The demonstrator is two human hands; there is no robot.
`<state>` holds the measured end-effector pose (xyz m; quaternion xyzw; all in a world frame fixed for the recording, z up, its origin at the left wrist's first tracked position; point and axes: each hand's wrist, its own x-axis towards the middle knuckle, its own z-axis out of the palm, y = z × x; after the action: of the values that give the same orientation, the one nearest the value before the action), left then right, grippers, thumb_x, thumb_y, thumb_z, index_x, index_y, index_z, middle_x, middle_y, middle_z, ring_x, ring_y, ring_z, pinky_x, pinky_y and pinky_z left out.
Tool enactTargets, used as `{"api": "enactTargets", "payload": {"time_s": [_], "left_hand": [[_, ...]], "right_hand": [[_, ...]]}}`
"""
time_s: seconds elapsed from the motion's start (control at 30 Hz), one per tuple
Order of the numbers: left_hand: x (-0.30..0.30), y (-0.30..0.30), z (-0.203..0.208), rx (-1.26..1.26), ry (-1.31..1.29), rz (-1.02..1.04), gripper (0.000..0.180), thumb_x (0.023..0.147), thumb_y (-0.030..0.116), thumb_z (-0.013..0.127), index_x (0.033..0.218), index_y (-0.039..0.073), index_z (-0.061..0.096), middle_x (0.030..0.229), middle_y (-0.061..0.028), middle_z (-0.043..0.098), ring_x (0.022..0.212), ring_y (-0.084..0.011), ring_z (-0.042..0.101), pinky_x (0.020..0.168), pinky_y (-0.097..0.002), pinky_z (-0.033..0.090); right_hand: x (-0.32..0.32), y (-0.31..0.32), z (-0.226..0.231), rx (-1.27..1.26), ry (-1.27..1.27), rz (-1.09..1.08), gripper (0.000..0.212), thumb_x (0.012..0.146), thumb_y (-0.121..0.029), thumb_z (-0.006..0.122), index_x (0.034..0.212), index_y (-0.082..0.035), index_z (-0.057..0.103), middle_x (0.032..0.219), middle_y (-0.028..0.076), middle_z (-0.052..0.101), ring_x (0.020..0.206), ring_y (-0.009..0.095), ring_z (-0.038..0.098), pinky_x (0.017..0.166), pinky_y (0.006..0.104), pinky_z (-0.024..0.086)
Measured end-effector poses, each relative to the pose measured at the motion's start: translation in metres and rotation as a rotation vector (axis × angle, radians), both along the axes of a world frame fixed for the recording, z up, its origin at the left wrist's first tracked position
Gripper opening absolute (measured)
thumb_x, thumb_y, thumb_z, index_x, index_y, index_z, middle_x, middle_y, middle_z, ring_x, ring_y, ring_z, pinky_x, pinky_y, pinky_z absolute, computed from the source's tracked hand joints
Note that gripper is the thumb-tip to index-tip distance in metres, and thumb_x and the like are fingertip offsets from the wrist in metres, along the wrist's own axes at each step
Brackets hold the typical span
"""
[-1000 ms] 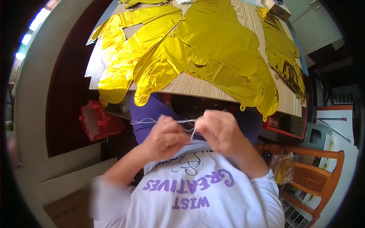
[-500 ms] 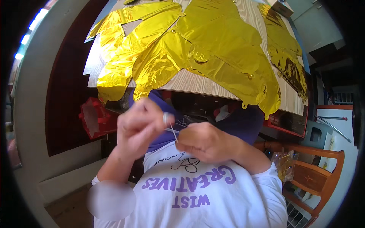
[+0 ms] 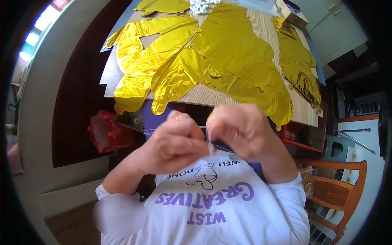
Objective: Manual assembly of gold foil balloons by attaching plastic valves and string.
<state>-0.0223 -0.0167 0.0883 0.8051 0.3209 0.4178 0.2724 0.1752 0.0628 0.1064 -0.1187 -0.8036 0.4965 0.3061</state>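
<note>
In front of my shirt both hands are raised close together, with a thin white string (image 3: 210, 143) stretched between them. My left hand (image 3: 173, 143) is closed, its fingers pinching the string's lower part. My right hand (image 3: 241, 131) curls at a higher level, thumb and fingers pressed on the string's upper part. Loose strands of the string trail beside both hands. Beyond them, flat gold foil balloons (image 3: 232, 45) cover much of the wooden table (image 3: 212, 94), some hanging over its near edge. Another gold foil balloon (image 3: 298, 53) lies along the right side.
Small white pieces (image 3: 202, 6) are heaped at the table's far side. A cardboard box (image 3: 290, 14) stands far right. Below the table's left corner is a red bag (image 3: 107, 131). A wooden chair (image 3: 332, 194) with a clear plastic bag (image 3: 309, 179) stands to my right.
My right hand has risen and turned, and my left hand has shifted right and slightly lower. The string between them now runs nearly upright. My view has tilted to show more of the table's far side.
</note>
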Motion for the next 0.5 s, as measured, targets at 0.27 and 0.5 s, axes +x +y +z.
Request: {"api": "enactTargets", "payload": {"time_s": [0.27, 0.5], "left_hand": [[-0.019, 0.022, 0.028, 0.231, 0.054, 0.247, 0.022, 0.068, 0.002, 0.075, 0.087, 0.011, 0.073, 0.078, 0.0003, 0.058, 0.067, -0.0170, 0.056, 0.063, -0.0332, 0.039], [-0.030, 0.035, 0.039, -0.043, -0.328, 0.307, 0.017, 0.078, 0.003, 0.072, 0.094, 0.006, 0.073, 0.080, -0.0052, 0.059, 0.069, -0.0176, 0.056, 0.064, -0.0297, 0.039]], "right_hand": [[0.000, -0.003, 0.038, 0.028, -0.038, 0.114, 0.013, 0.090, -0.012, 0.062, 0.080, -0.005, 0.057, 0.071, 0.013, 0.060, 0.065, 0.029, 0.062, 0.056, 0.0383, 0.047], [-0.018, 0.008, 0.028, 0.138, -0.099, 0.213, 0.008, 0.088, -0.009, 0.060, 0.082, -0.004, 0.057, 0.072, 0.013, 0.058, 0.065, 0.031, 0.060, 0.060, 0.0394, 0.047]]}}
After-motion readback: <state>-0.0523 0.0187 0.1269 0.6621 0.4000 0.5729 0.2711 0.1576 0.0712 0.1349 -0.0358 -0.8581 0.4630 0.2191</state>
